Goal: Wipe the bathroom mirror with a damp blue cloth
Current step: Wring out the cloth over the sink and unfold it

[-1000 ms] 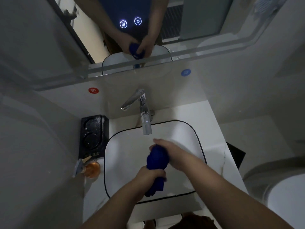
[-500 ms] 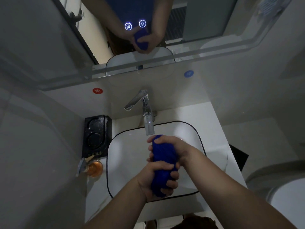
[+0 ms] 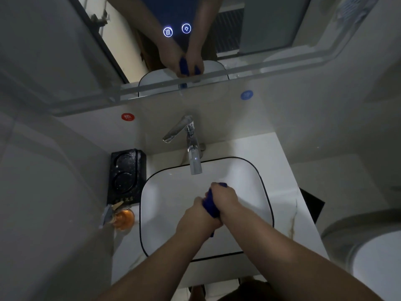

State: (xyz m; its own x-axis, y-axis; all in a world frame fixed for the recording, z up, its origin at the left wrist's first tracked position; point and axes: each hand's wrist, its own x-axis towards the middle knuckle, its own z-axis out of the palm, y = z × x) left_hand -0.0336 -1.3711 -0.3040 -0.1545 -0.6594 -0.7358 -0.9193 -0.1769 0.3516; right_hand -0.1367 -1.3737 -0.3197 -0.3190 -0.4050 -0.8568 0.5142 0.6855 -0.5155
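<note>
Both hands over the white square basin with thin black rim (image 3: 152,213). Left hand (image 3: 196,215) nearer, right hand (image 3: 224,197) just beyond, the two touching. All fingers curled tight round a bunched dark-blue cloth (image 3: 209,205); a tail pokes out below. Basin rim well apart from the knuckles on either side. Beyond the fingertips, apart: chrome tap spout (image 3: 195,164). Farthest, above the fingers: wall mirror (image 3: 271,29), its lower edge running across.

The tap (image 3: 191,146) is gleaming as polished metal; the basin (image 3: 173,198) is showing smooth glossy white; the worktop (image 3: 288,218) is looking like veined stone.
</note>
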